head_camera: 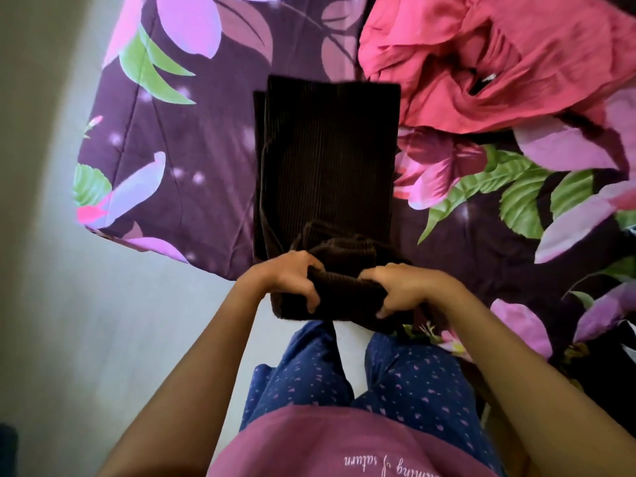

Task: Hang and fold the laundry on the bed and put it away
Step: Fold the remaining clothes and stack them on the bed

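A dark brown ribbed garment (327,160) lies lengthwise on the bed (192,166), whose cover is purple with large pink flowers and green leaves. Its near end is bunched up at the bed's edge. My left hand (292,277) grips the left side of that bunched end, fingers curled over the fabric. My right hand (399,287) grips the right side the same way. The far end of the garment lies flat and squared off. A crumpled pink garment (481,56) sits on the bed at the upper right.
The bed's corner ends at the left, with pale floor (69,304) beyond it. A small dark item with a silver part (483,80) peeks out of the pink pile. Something black (619,342) lies at the right edge.
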Motion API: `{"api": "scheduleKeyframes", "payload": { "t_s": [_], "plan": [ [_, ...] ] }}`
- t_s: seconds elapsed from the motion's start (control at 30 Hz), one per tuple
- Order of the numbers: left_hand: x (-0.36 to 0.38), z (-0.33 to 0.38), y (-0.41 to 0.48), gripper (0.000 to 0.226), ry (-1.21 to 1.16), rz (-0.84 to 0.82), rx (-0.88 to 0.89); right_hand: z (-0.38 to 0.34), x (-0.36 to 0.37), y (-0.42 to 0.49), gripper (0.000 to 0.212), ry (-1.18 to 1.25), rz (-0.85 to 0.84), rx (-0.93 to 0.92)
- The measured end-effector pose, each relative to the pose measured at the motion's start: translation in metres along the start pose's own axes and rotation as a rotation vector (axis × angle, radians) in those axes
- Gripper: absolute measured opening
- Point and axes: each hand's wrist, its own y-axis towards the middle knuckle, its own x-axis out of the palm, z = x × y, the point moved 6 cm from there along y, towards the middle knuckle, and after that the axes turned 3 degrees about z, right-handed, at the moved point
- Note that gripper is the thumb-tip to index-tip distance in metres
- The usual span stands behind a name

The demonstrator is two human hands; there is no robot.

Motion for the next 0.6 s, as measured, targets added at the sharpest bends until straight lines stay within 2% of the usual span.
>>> {"api": "scheduleKeyframes", "payload": {
  "t_s": [0.03,0.07,0.1,0.2,0.27,0.33,0.4,0.43,0.5,0.57,0.6],
  "plan": [
    [-0.001,-0.001,-0.004,0.041,-0.140,-0.063,0.001,0.005,-0.005,-0.001,0.055,0.090,-0.055,0.000],
    [-0.006,-0.004,-0.007,0.040,-0.276,-0.053,0.010,0.010,-0.013,0.001,0.055,0.170,-0.045,-0.002],
    [-0.017,-0.006,-0.009,0.042,-0.397,0.029,0.030,0.017,-0.023,0.005,0.054,0.245,0.024,-0.003],
    [-0.059,-0.017,-0.007,0.048,-0.584,0.483,0.047,0.035,-0.061,0.021,0.049,0.447,0.421,-0.012],
    [-0.080,-0.012,-0.002,0.050,-0.432,0.787,0.075,0.038,-0.078,0.030,0.050,0.435,0.616,0.005],
    [-0.088,0.003,-0.003,0.047,-0.133,1.055,0.097,0.034,-0.081,0.039,0.054,0.300,0.708,0.070],
    [-0.082,0.021,-0.004,0.040,0.155,1.214,0.144,0.027,-0.080,0.039,0.054,0.157,0.854,0.124],
    [-0.074,0.028,-0.002,0.037,0.265,1.253,0.190,0.022,-0.077,0.036,0.052,0.128,0.944,0.118],
    [-0.050,0.030,0.007,0.037,0.407,1.215,0.236,0.010,-0.067,0.031,0.047,0.136,1.088,0.062],
    [-0.028,0.015,0.019,0.048,0.473,1.091,0.172,0.001,-0.053,0.035,0.054,0.107,1.098,0.018],
    [-0.019,0.003,0.024,0.052,0.481,1.036,0.123,0.000,-0.043,0.043,0.059,0.067,1.036,0.011]
  ]
}}
